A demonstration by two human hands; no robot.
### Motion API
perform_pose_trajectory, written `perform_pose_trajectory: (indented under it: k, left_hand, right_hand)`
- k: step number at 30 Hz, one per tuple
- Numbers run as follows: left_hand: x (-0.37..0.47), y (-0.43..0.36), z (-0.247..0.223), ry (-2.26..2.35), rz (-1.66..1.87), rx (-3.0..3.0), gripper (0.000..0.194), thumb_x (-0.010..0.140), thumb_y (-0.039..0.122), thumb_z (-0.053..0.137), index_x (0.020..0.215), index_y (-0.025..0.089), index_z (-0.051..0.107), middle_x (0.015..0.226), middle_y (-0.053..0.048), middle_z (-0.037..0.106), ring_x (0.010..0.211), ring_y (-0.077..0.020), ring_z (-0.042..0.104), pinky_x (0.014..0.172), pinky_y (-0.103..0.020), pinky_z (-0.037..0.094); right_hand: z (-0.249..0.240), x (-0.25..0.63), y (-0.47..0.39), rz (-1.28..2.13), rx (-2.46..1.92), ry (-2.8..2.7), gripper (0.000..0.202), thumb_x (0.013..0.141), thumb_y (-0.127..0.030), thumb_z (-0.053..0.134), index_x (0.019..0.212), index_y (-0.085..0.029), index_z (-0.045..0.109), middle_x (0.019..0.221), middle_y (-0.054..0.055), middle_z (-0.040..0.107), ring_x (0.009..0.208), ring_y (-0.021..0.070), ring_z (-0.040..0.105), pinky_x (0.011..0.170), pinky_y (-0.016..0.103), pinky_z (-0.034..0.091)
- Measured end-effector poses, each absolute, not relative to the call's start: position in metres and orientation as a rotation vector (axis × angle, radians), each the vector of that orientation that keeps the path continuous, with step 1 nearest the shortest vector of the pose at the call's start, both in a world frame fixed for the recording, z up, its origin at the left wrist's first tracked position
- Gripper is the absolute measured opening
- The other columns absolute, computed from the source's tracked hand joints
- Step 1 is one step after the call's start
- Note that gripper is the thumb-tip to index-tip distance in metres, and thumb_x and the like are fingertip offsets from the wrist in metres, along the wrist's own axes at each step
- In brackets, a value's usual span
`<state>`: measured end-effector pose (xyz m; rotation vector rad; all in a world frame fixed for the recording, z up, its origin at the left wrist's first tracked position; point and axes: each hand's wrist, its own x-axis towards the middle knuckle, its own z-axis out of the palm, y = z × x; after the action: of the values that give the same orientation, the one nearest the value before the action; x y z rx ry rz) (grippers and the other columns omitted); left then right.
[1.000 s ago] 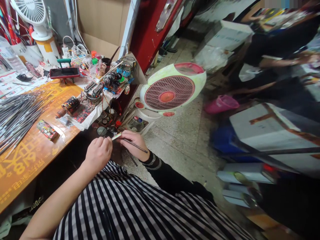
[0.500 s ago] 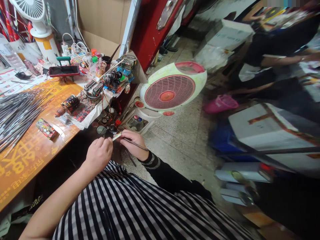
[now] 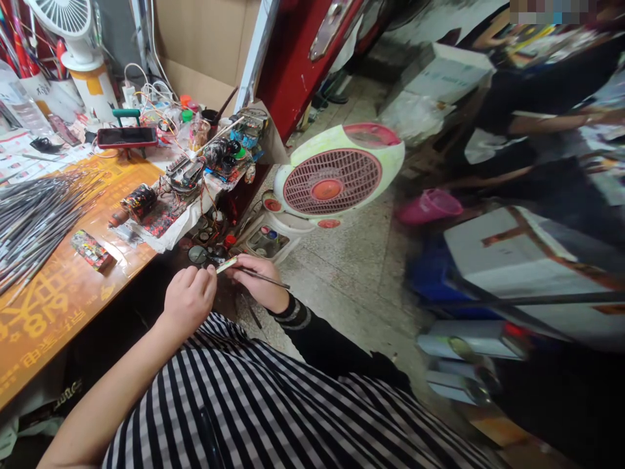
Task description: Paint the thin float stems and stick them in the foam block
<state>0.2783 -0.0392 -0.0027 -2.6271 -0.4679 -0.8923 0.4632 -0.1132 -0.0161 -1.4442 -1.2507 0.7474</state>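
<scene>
My left hand [image 3: 189,294] is closed, its fingertips on one end of a small pale yellowish strip [image 3: 227,264]. The strip's other end meets the fingertips of my right hand [image 3: 260,280]. A thin dark stick [image 3: 268,279], like a slim brush handle, runs through the closed right hand and sticks out over its back toward the wrist. The stick's tip is hidden behind the fingers. Both hands are held in front of my striped clothing [image 3: 254,391], just off the table's edge.
On the orange-covered table [image 3: 63,306] lie a bundle of thin dark sticks [image 3: 43,221], a paint-stained block [image 3: 92,251] and a small motor device [image 3: 139,200]. A box fan [image 3: 332,182] stands on the floor ahead. Another person's arm [image 3: 551,122] and a white box [image 3: 502,260] are at right.
My left hand has shifted slightly left, and a little more of the pale strip shows between the hands. The stick in my right hand has tilted slightly.
</scene>
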Motion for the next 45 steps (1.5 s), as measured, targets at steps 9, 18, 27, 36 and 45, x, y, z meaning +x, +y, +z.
perform_pose_trajectory:
  k: [9, 18, 27, 36, 45]
  left_hand:
    - [0.276, -0.039, -0.007, -0.517, -0.849, -2.709, 0.026, 0.097, 0.012, 0.048, 0.123, 0.014, 0.051, 0.077, -0.002, 0.059, 0.068, -0.0169, 0.053, 0.061, -0.035, 0.037]
    - [0.276, -0.038, -0.007, -0.522, -0.756, -2.759, 0.021, 0.1, 0.014, 0.043, 0.12, 0.015, 0.051, 0.078, -0.002, 0.058, 0.071, -0.0162, 0.053, 0.061, -0.034, 0.04]
    - [0.279, -0.041, -0.013, -0.48, -0.736, -2.757, 0.02, 0.101, 0.013, 0.04, 0.114, 0.014, 0.055, 0.077, -0.001, 0.056, 0.071, -0.0152, 0.052, 0.063, -0.031, 0.041]
    - [0.273, -0.04, -0.009, -0.517, -0.845, -2.761, 0.027, 0.097, 0.011, 0.048, 0.124, 0.014, 0.05, 0.076, -0.002, 0.058, 0.069, -0.0162, 0.054, 0.061, -0.033, 0.041]
    - [0.273, -0.039, -0.009, -0.505, -0.84, -2.724, 0.023, 0.097, 0.011, 0.05, 0.119, 0.012, 0.053, 0.076, -0.002, 0.058, 0.069, -0.0162, 0.053, 0.061, -0.034, 0.04]
  right_hand:
    - [-0.015, 0.462, -0.112, 0.727, -1.428, -1.279, 0.011, 0.087, -0.029, 0.069, 0.091, -0.023, 0.077, 0.082, 0.002, 0.069, 0.068, 0.0129, 0.063, 0.062, 0.023, 0.053]
    - [-0.013, 0.463, -0.113, 0.661, -1.437, -1.345, 0.012, 0.09, -0.028, 0.067, 0.093, -0.023, 0.077, 0.081, 0.002, 0.069, 0.068, 0.0128, 0.063, 0.065, 0.024, 0.053]
    - [-0.017, 0.463, -0.113, 0.593, -1.47, -1.364, 0.01, 0.088, -0.023, 0.067, 0.087, -0.022, 0.077, 0.08, 0.002, 0.069, 0.071, 0.0134, 0.063, 0.068, 0.025, 0.051]
    - [-0.015, 0.461, -0.112, 0.628, -1.469, -1.331, 0.011, 0.088, -0.025, 0.067, 0.09, -0.022, 0.077, 0.083, 0.002, 0.07, 0.073, 0.0139, 0.064, 0.068, 0.025, 0.053]
    - [-0.013, 0.46, -0.112, 0.655, -1.476, -1.319, 0.011, 0.088, -0.026, 0.067, 0.09, -0.022, 0.077, 0.082, 0.002, 0.07, 0.07, 0.013, 0.063, 0.067, 0.024, 0.053]
